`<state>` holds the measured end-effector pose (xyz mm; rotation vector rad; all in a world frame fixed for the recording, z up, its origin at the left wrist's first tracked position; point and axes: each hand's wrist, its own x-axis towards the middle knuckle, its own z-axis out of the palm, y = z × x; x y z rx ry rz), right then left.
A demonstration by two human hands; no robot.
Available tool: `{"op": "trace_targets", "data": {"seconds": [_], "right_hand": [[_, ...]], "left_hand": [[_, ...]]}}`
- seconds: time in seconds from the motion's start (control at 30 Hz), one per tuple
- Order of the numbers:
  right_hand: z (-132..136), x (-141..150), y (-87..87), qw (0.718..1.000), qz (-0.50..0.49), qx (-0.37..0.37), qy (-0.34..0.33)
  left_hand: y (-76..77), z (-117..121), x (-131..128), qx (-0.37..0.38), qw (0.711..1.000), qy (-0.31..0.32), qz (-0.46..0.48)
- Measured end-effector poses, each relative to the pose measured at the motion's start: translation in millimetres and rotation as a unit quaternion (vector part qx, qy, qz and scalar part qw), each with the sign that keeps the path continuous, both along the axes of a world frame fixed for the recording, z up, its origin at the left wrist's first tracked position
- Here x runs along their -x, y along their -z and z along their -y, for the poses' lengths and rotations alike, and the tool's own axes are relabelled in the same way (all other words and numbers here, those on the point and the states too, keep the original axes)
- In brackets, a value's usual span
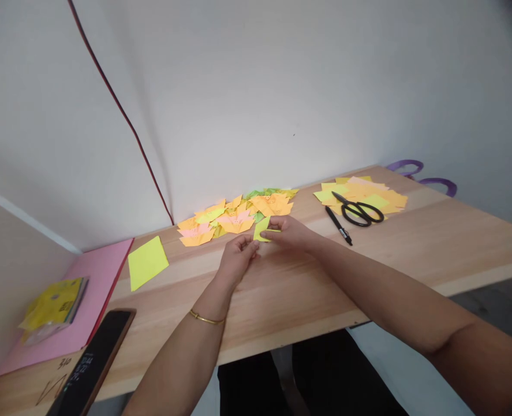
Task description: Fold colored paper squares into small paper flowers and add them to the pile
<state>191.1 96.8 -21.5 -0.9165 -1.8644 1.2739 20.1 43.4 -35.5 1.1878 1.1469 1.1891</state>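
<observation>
Between my hands, just above the table, is a small folded piece of yellow-green paper [261, 226]. My right hand [291, 232] pinches it from the right, thumb in front and fingers behind. At its lower left corner the curled fingers of my left hand [237, 256] close on the paper's edge. Just behind it, along the wall, lies a heap of folded paper shapes [234, 219] in orange, pink, yellow and green, several with small drawn dots. A flat yellow sheet [147, 263] lies to the left of my left hand.
On the right, black scissors [356, 211] rest on a pile of loose paper pieces [394, 199], with a black pen [337, 224] beside them. Purple loops [440, 185] show past the far edge. At left are a pink board [102, 263], a yellow packet [56, 303] and a phone [93, 361].
</observation>
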Motion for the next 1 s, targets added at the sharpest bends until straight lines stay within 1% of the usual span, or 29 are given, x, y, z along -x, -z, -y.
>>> {"op": "trace_targets", "data": {"seconds": [0.13,0.2,0.27,0.37,0.47,0.6,0.73,0.8,1.0], "right_hand": [[3.7,2.9,-0.8,0.999,-0.022,0.04,-0.029],[6.5,3.9,-2.6,0.999,-0.018,0.041,-0.016],[9.1,4.4,-5.0,0.999,-0.013,0.038,-0.006],[11.2,4.7,-7.1,0.999,0.002,0.043,0.007],[11.3,5.1,-5.6,0.997,0.011,0.072,0.025],[10.6,6.3,-1.4,0.995,-0.003,0.094,0.035],[11.3,8.2,0.0,0.995,-0.02,0.089,0.024],[12.0,9.0,-0.6,0.996,-0.031,0.076,0.015],[12.4,8.3,-3.3,0.999,-0.016,0.032,0.033]], "left_hand": [[1.0,-1.6,-0.5,-0.01,0.999,-0.032,0.04],[1.2,-2.4,-0.4,-0.022,0.997,-0.037,0.064],[1.6,-3.0,0.3,-0.033,0.996,-0.037,0.069],[2.7,-3.2,2.6,-0.059,0.997,-0.046,0.031],[3.7,-2.5,5.0,-0.08,0.995,-0.062,-0.02],[3.3,-1.5,4.9,-0.079,0.992,-0.076,-0.061],[2.5,-2.8,2.4,-0.047,0.998,-0.05,-0.004],[2.2,-3.6,1.5,-0.035,0.998,-0.049,0.026],[0.0,-2.6,1.0,-0.015,0.998,-0.049,0.031]]}}
